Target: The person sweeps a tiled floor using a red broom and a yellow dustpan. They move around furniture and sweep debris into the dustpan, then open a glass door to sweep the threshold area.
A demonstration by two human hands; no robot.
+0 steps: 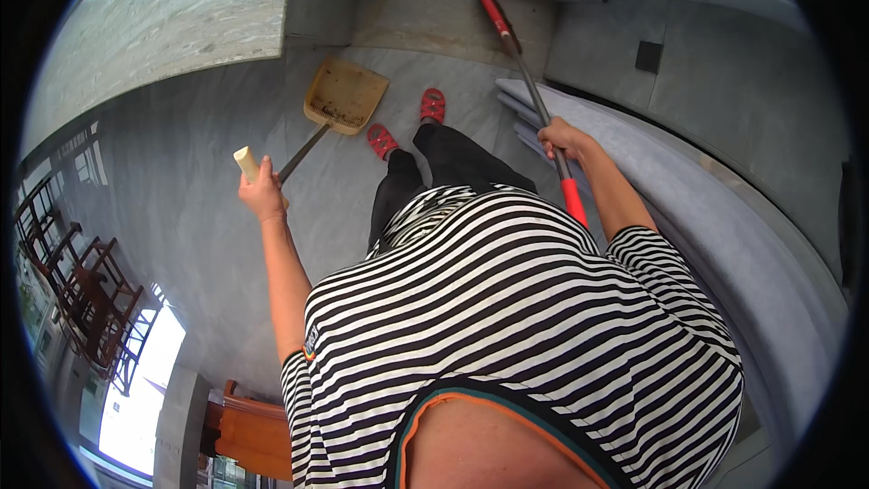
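My left hand [262,192] is closed around the cream grip of a long-handled dustpan. Its grey shaft runs forward to a yellow pan [348,91], which lies on the floor ahead with dark bits of dirt in it. On the other side, my right hand [563,138] wraps a dark grey pole [530,81] with a red sleeve at each end. The pole slants from beside my waist up to the far wall base. What head it carries, if any, cannot be made out at the far end.
My feet in red sandals [433,107] stand on grey tile flooring [217,244]. A pale stone-faced block [181,27] rises at the far left. Long light-grey layered sheets [634,140] lie along the right wall. Dark wooden chairs [90,294] and an orange-brown wooden piece [253,435] stand at the left.
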